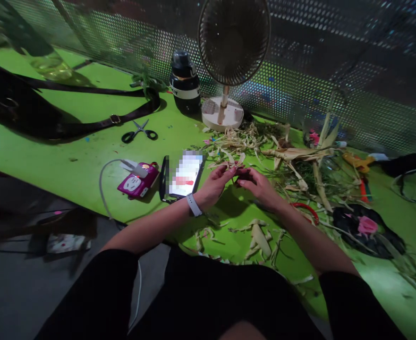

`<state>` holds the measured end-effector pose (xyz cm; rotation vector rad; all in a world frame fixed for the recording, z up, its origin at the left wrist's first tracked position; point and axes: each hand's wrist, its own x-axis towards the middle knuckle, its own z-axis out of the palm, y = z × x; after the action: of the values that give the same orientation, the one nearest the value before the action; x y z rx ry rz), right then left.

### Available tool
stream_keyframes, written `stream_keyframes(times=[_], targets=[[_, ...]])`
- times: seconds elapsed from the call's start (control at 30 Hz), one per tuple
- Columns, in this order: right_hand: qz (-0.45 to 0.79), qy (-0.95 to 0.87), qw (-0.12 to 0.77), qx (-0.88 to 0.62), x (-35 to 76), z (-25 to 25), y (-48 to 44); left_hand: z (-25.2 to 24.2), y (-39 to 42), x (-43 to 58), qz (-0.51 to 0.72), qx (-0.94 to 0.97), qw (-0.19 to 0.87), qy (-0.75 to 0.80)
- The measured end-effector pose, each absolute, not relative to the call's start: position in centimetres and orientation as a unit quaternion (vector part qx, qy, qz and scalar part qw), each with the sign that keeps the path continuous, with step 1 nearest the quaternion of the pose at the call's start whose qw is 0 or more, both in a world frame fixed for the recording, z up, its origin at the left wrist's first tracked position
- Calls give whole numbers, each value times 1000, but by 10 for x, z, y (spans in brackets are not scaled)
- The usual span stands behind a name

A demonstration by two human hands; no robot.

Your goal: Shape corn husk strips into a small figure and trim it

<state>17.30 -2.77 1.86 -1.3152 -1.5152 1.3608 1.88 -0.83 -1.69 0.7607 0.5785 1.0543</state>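
Both hands meet over the green table, in front of the fan. My left hand [216, 188], with a pale band at the wrist, is closed, pinching thin strips of dry corn husk [233, 161] between thumb and fingers. Close by on the right, my right hand [259, 185] has its fingers curled inward near the same strips; what lies in them is dark and cannot be made out. A lit phone [186, 175] leans left of my hands. More husk scraps [259, 240] are scattered nearer my body.
Scissors [139, 131], a purple power socket [137, 182] with a cable, and a black bag [23, 106] occupy the left. At the back stand a dark bottle [185, 87] and a fan [223, 113]. Rightward lie a husk heap [296, 153] and a black tray [349, 231] with something pink.
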Motion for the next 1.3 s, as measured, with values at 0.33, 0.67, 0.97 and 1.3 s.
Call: stream_keyframes(times=[0.33, 0.67, 0.97, 1.3], targets=[[542, -634, 301, -462, 173, 12, -27, -6, -2, 9, 480, 413, 728, 262], [573, -642, 239, -450, 177, 14, -30, 6, 4, -2, 459, 388, 757, 256], [526, -560, 355, -533, 184, 13, -18, 4, -3, -1, 414, 515, 697, 280], [506, -669, 282, -466, 179, 13, -27, 0, 11, -10, 357, 628, 618, 312]])
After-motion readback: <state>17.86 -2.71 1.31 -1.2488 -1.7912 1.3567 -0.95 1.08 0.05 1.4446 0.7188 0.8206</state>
